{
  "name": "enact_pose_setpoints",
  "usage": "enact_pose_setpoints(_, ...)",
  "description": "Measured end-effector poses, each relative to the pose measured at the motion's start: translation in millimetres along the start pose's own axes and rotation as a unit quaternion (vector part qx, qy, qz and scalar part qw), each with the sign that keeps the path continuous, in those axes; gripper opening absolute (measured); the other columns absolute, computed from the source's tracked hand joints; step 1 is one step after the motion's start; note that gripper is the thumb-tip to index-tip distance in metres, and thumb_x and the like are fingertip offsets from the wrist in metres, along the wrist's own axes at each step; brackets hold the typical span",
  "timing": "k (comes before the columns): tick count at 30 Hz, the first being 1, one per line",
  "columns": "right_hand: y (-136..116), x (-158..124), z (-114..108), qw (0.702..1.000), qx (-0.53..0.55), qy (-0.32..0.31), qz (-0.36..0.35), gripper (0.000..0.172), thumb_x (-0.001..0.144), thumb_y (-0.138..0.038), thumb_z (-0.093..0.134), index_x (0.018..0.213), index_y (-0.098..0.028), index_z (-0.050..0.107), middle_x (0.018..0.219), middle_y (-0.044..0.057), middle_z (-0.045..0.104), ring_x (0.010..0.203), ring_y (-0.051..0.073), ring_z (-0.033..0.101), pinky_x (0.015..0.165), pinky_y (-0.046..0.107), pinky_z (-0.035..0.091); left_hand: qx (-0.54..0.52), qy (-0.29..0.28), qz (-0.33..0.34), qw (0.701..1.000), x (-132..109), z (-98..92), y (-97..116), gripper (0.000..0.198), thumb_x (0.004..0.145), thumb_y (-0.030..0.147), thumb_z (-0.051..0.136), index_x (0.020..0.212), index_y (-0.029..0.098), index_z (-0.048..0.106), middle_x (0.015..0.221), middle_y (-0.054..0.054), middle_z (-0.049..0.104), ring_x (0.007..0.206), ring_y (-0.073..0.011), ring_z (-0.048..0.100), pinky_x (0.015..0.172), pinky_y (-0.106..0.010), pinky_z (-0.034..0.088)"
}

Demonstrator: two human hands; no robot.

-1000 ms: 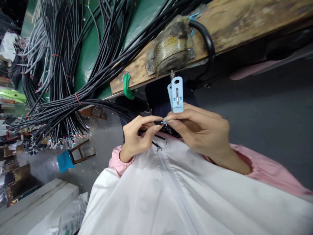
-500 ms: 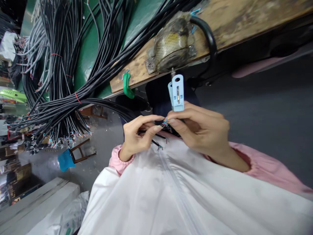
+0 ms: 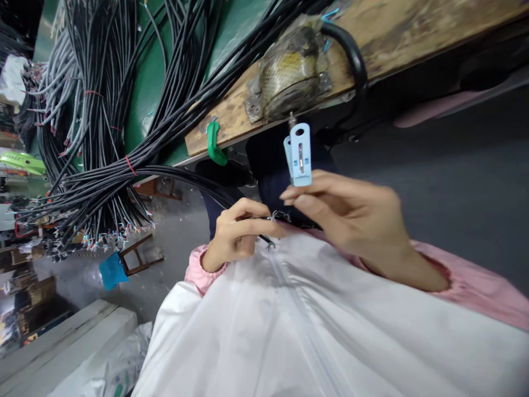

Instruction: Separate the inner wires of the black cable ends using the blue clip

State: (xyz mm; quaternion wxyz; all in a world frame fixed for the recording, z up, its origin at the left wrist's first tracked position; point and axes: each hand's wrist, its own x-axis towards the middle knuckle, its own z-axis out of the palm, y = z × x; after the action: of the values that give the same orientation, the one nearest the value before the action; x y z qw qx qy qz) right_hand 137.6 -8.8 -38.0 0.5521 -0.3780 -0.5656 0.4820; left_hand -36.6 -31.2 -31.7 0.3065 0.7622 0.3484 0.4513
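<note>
My left hand (image 3: 243, 229) is closed around a black cable, just above the white garment on my lap. Stripped wire ends (image 3: 281, 216) stick out past its fingertips, and another cable end (image 3: 269, 242) shows just below. To the right, my right hand (image 3: 355, 220) has thumb and forefinger drawn together in a pinch; whatever lies between them is too small to make out. A light blue plastic clip (image 3: 301, 154) hangs from the shaft of a tape-wrapped motor (image 3: 291, 71), its lower end overlapping my right fingers in the view.
Large bundles of black cable (image 3: 103, 82) lie over the green table (image 3: 144, 105), some tied with red bands. A green clamp-like piece (image 3: 215, 143) sits on the wooden board's edge (image 3: 413, 33). A blue-seated stool (image 3: 113, 270) stands on the floor at left.
My hands have moved apart: the right went slightly right, away from the wires. My left fingers have folded further over the cable, and the coloured wire tips no longer show between the hands.
</note>
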Motion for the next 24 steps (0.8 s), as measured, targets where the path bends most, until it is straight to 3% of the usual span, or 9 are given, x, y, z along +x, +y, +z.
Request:
enact_pose_setpoints(2, -6, -2, 3, 0.998, -0.032, -0.025, -0.051, 0.008, 0.092, -0.023, 0.063, 0.087, -0.027, 0.069, 0.081, 0.0, 0.073, 0.068, 0.015, 0.068, 0.059, 0.027, 0.055, -0.009, 0.004, -0.012, 1.0, -1, -0.1, -2, 0.024, 0.095, 0.023, 0.051, 0.084, 0.028, 0.072, 0.084, -0.001, 0.062, 0.066, -0.0095, 0.059, 0.055, -0.022, 0.048)
enact_pose_setpoints(6, -12, -5, 10, 0.985, -0.104, -0.003, -0.14, 0.017, 0.089, -0.011, 0.06, 0.084, -0.027, 0.065, 0.075, 0.0, 0.07, 0.065, 0.016, 0.066, 0.063, 0.031, 0.057, -0.016, 0.021, 0.007, 1.0, 2, 0.4, 0, 0.022, 0.093, 0.017, 0.052, 0.087, 0.027, 0.07, 0.084, 0.0, 0.061, 0.064, -0.0074, 0.058, 0.051, -0.02, 0.044)
enact_pose_setpoints(10, -11, -7, 15, 0.978, -0.126, 0.021, -0.167, 0.017, 0.088, -0.011, 0.055, 0.083, -0.027, 0.061, 0.072, 0.0, 0.067, 0.062, 0.016, 0.063, 0.062, 0.033, 0.055, -0.017, 0.026, 0.016, 0.999, 6, 0.2, 4, 0.019, 0.092, 0.015, 0.053, 0.087, 0.025, 0.069, 0.083, 0.001, 0.063, 0.06, -0.0062, 0.056, 0.051, -0.019, 0.043)
enact_pose_setpoints(15, -9, -6, 13, 0.971, -0.115, 0.098, -0.187, 0.019, 0.086, -0.008, 0.059, 0.085, -0.026, 0.066, 0.07, 0.002, 0.064, 0.061, 0.016, 0.059, 0.053, 0.032, 0.048, -0.029, 0.034, 0.007, 0.999, 9, -0.3, 7, 0.021, 0.093, 0.015, 0.051, 0.082, 0.023, 0.067, 0.078, 0.001, 0.065, 0.056, -0.0065, 0.055, 0.052, -0.02, 0.044)
enact_pose_setpoints(20, -5, -4, 9, 0.952, -0.149, 0.059, -0.262, 0.017, 0.093, -0.017, 0.059, 0.095, -0.031, 0.07, 0.074, 0.001, 0.071, 0.064, 0.018, 0.061, 0.054, 0.034, 0.05, -0.047, 0.014, -0.003, 0.999, 12, -3.0, 10, 0.021, 0.093, 0.014, 0.052, 0.08, 0.023, 0.066, 0.075, 0.001, 0.066, 0.06, -0.0085, 0.061, 0.052, -0.021, 0.045)
enact_pose_setpoints(24, -3, -2, 8, 0.942, -0.163, 0.048, -0.289, 0.015, 0.094, -0.015, 0.058, 0.089, -0.026, 0.067, 0.072, 0.003, 0.071, 0.065, 0.017, 0.06, 0.056, 0.033, 0.051, -0.035, -0.014, -0.027, 0.999, 14, -5.7, 13, 0.023, 0.095, 0.02, 0.053, 0.078, 0.023, 0.067, 0.076, 0.0, 0.068, 0.062, -0.0099, 0.063, 0.052, -0.022, 0.046)
